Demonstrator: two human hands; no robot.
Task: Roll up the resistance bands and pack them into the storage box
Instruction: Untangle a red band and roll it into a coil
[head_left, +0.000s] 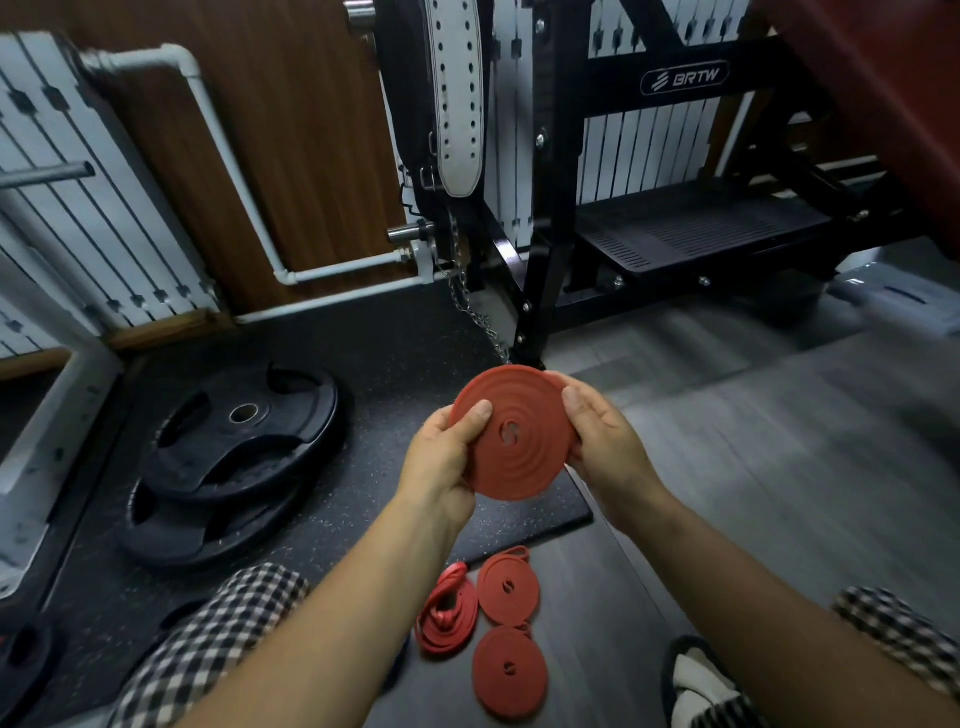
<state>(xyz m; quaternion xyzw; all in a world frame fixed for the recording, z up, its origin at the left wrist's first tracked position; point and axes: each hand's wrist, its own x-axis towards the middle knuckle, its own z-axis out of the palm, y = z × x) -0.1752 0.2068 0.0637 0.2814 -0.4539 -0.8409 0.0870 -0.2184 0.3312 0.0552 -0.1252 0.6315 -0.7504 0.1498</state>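
A red resistance band rolled into a flat disc (519, 441) is held up in front of me. My left hand (447, 457) grips its left edge, thumb on the face. My right hand (602, 441) grips its right edge, thumb over the rim. On the floor below lie two more rolled red bands (508, 587) (510, 673), and to their left a loose red band (447, 616) in a heap. No storage box is in view.
Two black weight plates (234, 457) are stacked on the dark rubber mat (395, 338) to the left. A black rack frame (545, 208) with a hanging chain and a white belt stands ahead. A slippered foot (696, 680) is at lower right on the grey floor.
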